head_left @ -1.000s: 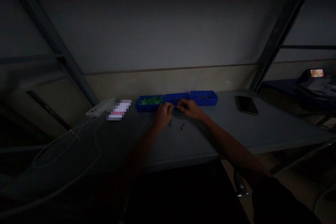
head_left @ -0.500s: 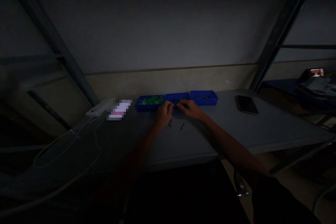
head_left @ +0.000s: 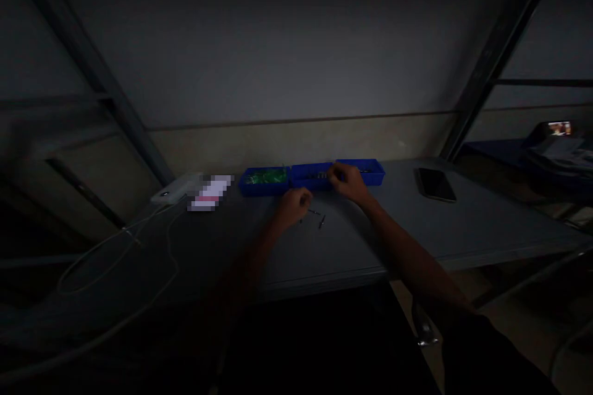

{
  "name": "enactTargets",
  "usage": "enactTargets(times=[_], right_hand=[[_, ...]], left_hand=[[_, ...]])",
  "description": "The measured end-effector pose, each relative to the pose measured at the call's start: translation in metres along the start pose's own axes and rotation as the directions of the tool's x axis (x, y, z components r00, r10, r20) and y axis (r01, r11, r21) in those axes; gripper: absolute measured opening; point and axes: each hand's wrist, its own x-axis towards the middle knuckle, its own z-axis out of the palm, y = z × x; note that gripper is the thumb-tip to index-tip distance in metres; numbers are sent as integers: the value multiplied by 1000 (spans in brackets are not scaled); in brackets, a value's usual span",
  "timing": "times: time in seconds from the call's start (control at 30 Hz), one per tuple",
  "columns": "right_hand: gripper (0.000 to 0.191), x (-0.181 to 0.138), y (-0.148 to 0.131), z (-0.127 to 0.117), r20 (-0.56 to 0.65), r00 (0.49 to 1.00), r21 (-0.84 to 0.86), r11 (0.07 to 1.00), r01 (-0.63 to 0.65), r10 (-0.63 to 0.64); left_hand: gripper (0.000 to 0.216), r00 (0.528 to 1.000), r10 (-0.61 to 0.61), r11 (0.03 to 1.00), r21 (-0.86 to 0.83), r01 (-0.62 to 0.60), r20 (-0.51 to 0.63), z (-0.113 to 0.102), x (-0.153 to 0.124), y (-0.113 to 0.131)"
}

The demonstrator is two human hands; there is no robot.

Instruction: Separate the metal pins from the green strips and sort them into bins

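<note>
My left hand [head_left: 294,206] is closed with its fingers curled, low over the grey table just in front of the blue bins. Whatever may be in its fingers is hidden. Beside it on the table lie slim metal pin-like parts [head_left: 322,221]. My right hand [head_left: 347,181] has its fingers pinched together at the front of the middle blue bin [head_left: 303,186]. Anything in that pinch is too small and dark to make out. Small metal pieces [head_left: 321,175] show inside the middle bin.
The left blue bin [head_left: 259,191] holds green plastic-looking items; the right blue bin [head_left: 374,179] contains small dark pieces. A lit phone [head_left: 209,194], a white box [head_left: 173,190] and white cables [head_left: 171,247] are at left. A dark phone [head_left: 436,185] lies at right. Behind stands a wall.
My hands have moved apart: the left came down toward the table, the right shifted right along the bins. Another metal part now shows on the table beside my left hand.
</note>
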Motion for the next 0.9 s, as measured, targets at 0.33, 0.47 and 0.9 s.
enactTargets(times=[0.33,0.47,0.9], right_hand=[[17,6,19,-26,-484,872,-144,976,-161,73],[26,3,41,-35,-559,805,-258,880,-398,200],[18,-1,3,3,186,981,-157,987,-17,46]], left_hand=[[16,963,-25,963,264,-50,270,-7,-10,14],[14,963,-34,967,251,-36,268,-5,-9,13],[21,1000,4,995,102,-4,-2,1,4,-5]])
